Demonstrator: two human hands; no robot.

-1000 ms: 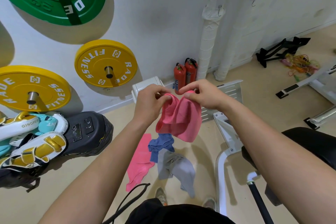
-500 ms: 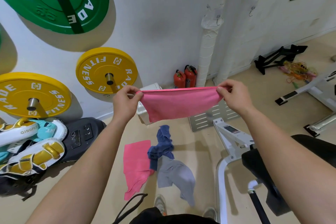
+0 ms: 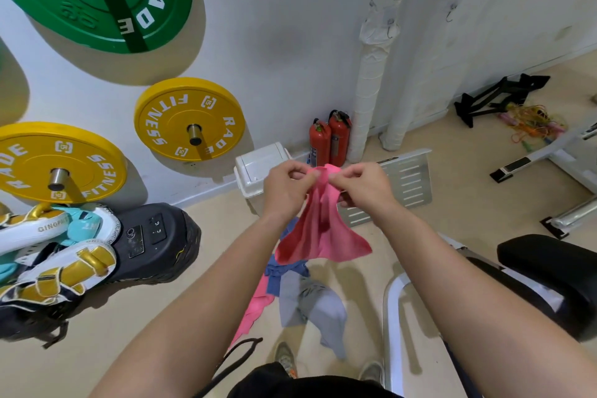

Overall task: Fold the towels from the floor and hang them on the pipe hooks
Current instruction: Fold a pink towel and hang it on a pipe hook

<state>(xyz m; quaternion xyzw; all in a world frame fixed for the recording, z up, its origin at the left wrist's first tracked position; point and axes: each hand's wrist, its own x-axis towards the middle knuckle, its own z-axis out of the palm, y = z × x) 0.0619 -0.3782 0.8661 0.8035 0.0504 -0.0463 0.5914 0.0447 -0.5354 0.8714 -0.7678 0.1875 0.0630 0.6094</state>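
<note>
Left hand [image 3: 286,192] and right hand [image 3: 363,187], fingers pinching the top edge of a limp pink cloth towel [image 3: 321,236]; mismatched corners may skew the fold, a slack pinch drop it.

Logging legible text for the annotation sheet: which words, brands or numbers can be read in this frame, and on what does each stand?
"RADE", plus a cut-off "SS": green weight plate.
"RADE" and "FITNESS": middle yellow weight plate.
"ADE" (cut by the frame edge) and "FITNESS": left yellow weight plate.
"GINGP", the rest hidden: white and gold boxing glove.
Too small to read: labels on the fire extinguishers and panel markings on the black device.
</note>
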